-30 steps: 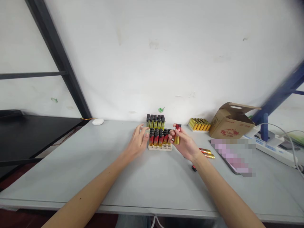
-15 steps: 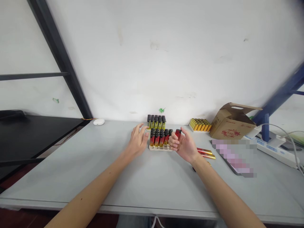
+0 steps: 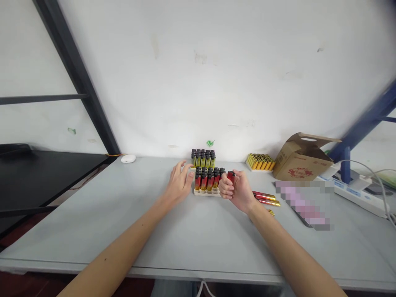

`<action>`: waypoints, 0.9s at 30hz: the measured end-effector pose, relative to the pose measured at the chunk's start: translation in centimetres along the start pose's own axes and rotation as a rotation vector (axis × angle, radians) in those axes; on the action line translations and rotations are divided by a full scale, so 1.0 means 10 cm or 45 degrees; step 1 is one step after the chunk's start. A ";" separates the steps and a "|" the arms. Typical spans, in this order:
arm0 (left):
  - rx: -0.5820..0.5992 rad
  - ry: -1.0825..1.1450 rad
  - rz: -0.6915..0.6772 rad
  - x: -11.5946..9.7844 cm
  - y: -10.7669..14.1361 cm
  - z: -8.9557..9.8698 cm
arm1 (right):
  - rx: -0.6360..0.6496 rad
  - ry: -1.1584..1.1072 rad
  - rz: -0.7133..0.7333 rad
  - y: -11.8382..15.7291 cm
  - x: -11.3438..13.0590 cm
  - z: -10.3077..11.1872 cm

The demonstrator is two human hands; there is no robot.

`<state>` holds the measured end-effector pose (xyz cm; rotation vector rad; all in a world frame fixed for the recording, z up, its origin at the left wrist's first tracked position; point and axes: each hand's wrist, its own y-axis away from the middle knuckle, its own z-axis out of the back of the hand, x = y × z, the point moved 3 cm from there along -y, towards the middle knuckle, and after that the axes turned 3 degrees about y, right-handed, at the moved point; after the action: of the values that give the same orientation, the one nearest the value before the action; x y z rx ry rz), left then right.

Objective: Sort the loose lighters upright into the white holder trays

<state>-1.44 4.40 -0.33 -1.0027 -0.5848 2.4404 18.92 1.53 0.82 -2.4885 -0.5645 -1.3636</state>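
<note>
My right hand (image 3: 236, 190) is closed around a red lighter (image 3: 230, 176) with a black top, held upright just right of the front tray. My left hand (image 3: 180, 181) has its fingers apart and holds nothing, beside the left edge of that tray. The pale front tray (image 3: 206, 192) carries several upright red-and-yellow lighters (image 3: 210, 181), with bare slots along its front edge; my right hand hides its right end. Behind it stand several yellow-green lighters (image 3: 203, 159) with black tops.
At the back right are a tray of yellow-orange cylinders (image 3: 261, 162) and an open cardboard box (image 3: 301, 163). Red-and-gold packets (image 3: 267, 199) lie beyond my right wrist, near a blurred flat object (image 3: 303, 204) and a power strip (image 3: 355, 194). A white case (image 3: 128, 159) is back left.
The fingers and thumb of my right hand have closed more around the red lighter, which sits slightly lower and further left. My left hand has barely moved.
</note>
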 end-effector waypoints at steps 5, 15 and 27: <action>0.016 -0.006 0.008 0.00 0.00 -0.01 | -0.074 0.007 0.067 -0.01 0.03 0.01; 0.057 0.004 0.032 -0.01 0.01 -0.02 | -0.085 0.044 0.104 0.01 0.07 0.00; 0.057 0.001 0.030 0.00 0.01 -0.03 | 0.043 -0.009 0.115 0.04 0.07 -0.02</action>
<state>-1.21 4.41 -0.56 -0.9981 -0.5183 2.4619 19.22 1.26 1.50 -2.4611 -0.4668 -1.3017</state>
